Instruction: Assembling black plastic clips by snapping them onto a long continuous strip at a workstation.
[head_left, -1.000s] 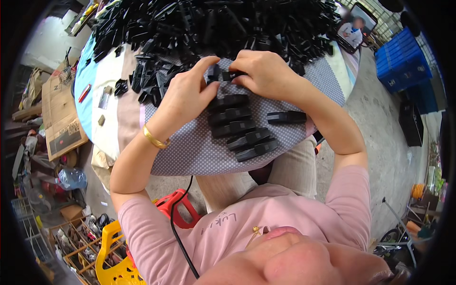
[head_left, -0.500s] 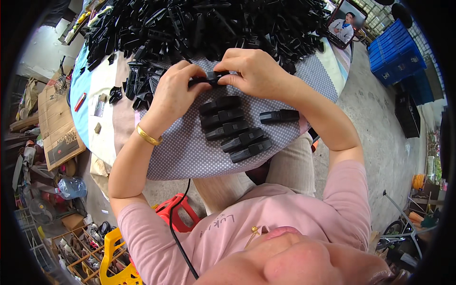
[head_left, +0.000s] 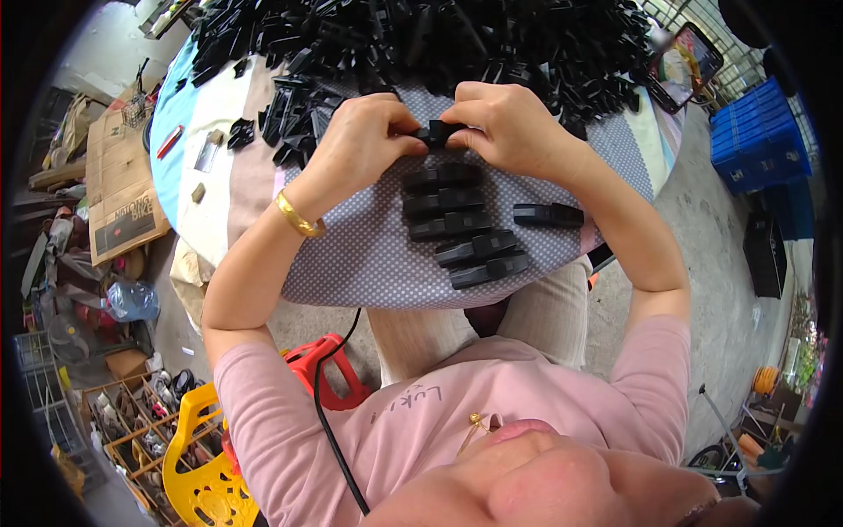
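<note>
A pale wall (head_left: 101,57) shows in the upper left of the frame, and I can see light grating (head_left: 685,13) in the upper right. Bare grey concrete floor (head_left: 680,272) runs down the right side, past blue crates (head_left: 760,140) and a black crate (head_left: 764,255). The counter (head_left: 329,272), rounded at its near edge, wears a patterned cloth. On the left, printed cardboard (head_left: 123,189) leans above clutter; toward the lower left sit a compartmented wooden rack (head_left: 145,430), a yellow plastic chair (head_left: 195,479) and a red plastic seat (head_left: 349,364). The light is soft and even.
</note>
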Demonstrator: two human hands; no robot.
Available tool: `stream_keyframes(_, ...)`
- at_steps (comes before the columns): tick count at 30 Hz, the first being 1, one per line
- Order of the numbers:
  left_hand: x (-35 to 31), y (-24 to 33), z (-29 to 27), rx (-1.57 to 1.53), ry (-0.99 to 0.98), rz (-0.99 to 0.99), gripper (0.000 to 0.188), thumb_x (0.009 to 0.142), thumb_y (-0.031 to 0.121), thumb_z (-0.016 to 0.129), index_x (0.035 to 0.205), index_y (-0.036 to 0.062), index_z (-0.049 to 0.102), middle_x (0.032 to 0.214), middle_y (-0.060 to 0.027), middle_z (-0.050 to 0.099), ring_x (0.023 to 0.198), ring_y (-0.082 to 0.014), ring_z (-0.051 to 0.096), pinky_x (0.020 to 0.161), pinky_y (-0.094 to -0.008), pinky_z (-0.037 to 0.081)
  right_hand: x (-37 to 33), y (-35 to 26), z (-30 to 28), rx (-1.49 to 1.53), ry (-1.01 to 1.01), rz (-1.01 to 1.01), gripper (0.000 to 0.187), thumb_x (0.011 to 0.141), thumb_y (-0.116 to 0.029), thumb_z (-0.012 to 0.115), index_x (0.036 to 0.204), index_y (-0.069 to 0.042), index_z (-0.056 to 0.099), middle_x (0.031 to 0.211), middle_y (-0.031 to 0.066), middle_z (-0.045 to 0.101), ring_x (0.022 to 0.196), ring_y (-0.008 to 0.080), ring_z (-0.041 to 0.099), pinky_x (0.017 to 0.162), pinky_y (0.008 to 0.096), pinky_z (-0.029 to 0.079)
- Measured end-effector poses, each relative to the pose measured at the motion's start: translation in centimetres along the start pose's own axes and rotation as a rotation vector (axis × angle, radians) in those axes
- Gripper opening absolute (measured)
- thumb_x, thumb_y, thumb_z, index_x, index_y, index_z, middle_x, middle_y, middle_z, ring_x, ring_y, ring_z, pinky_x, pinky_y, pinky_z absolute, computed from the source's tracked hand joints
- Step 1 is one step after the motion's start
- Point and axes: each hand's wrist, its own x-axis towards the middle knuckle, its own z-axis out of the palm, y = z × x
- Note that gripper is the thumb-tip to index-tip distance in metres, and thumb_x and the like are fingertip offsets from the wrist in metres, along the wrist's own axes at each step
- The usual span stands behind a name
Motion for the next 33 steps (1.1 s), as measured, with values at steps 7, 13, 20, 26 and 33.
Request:
stream_keyframes(7,-0.4,-0.2,0.1,0.017,0.025,0.008,0.021,0.070,0.008,0.075,0.086,-0.0033,0.069,0.078,-0.0103,0.063,0.068,-0.0197,0.063,0.065,-0.0274,0.051,0.0,-0.5,-0.5,-0.074,0.012,0.004,0.020,0.075,-0.011,0.069,0.091,0.000,0.065,0.082,0.0101,0.059,0.070,0.0273,0.061,0.061,0.0329,0.049)
stream_keyframes(13,-0.2,0.0,0.1,0.019,0.014,0.041,0.021,0.069,0.009,0.076,0.086,-0.0033,0.069,0.077,-0.0103,0.062,0.067,-0.0197,0.062,0.063,-0.0276,0.050,-0.9,0.5,-2.1,-0.145,-0.080,0.022,0.019,0.075,-0.012,0.069,0.090,0.000,0.065,0.081,0.0091,0.060,0.072,0.0272,0.061,0.062,0.0337,0.049)
stream_keyframes(20,0.1,-0.3,0.6,-0.075,0.000,0.052,0.020,0.066,0.008,0.073,0.082,-0.0033,0.068,0.076,-0.0130,0.062,0.071,-0.0264,0.062,0.064,-0.0322,0.049,0.3,0.2,-0.2,-0.064,-0.127,-0.013,0.019,0.073,-0.012,0.069,0.089,-0.001,0.065,0.082,0.0099,0.058,0.073,0.0278,0.060,0.064,0.0343,0.049)
stream_keyframes(26,-0.2,0.2,1.0,-0.160,-0.011,0.088,0.018,0.066,0.007,0.073,0.080,-0.0028,0.068,0.074,-0.0118,0.060,0.067,-0.0253,0.059,0.063,-0.0318,0.048,0.1,0.9,-0.5,0.065,-0.058,-0.031,0.018,0.073,-0.014,0.071,0.086,-0.001,0.067,0.078,0.0097,0.060,0.068,0.0250,0.060,0.061,0.0338,0.048)
stream_keyframes(33,0.2,-0.3,-1.1,-0.102,-0.010,0.282,0.023,0.074,0.017,0.074,0.090,0.0011,0.069,0.083,-0.0122,0.065,0.075,-0.0233,0.062,0.066,-0.0313,0.049,0.4,1.3,-1.3,-0.064,0.226,-0.040,0.015,0.075,-0.015,0.072,0.082,-0.002,0.068,0.076,0.0082,0.063,0.072,0.0229,0.059,0.062,0.0321,0.048)
